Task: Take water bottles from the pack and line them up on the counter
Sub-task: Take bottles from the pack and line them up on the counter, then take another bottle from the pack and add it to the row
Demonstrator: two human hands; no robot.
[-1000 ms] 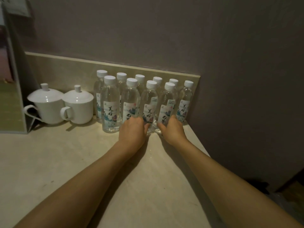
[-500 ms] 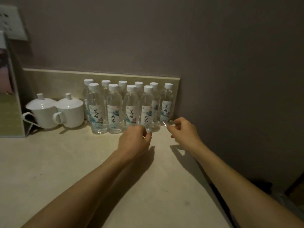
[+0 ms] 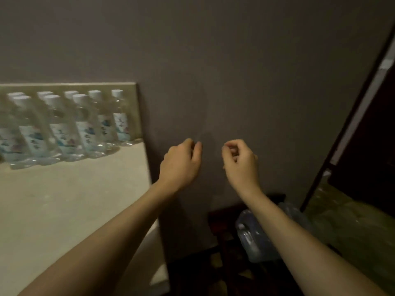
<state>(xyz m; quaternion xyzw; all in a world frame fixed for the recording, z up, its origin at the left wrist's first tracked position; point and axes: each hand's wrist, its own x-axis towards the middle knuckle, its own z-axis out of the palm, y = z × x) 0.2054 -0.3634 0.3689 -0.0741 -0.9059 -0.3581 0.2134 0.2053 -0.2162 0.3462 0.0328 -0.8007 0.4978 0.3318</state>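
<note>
Beside counter [image 3: 64, 199] with lined-up bottles [image 3: 81, 124], empty, loosely curled left hand [image 3: 181, 163] and right hand [image 3: 240, 161] evidently headed toward pack [image 3: 254, 238] below for more.

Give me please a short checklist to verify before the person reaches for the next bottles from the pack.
1. Left hand free: ok, fingers loosely curled, nothing held.
2. Right hand free: ok, fingers loosely curled, nothing held.
3. Pack located: ok, a plastic-wrapped bundle low beside the counter, under the right forearm.
4. Bottles left in the pack: cannot tell, it is dark and partly hidden.
5. Bottles on the counter upright: ok, two rows against the back edge.
6. Free counter space for more: ok, bare surface lies in front of the rows.
</note>
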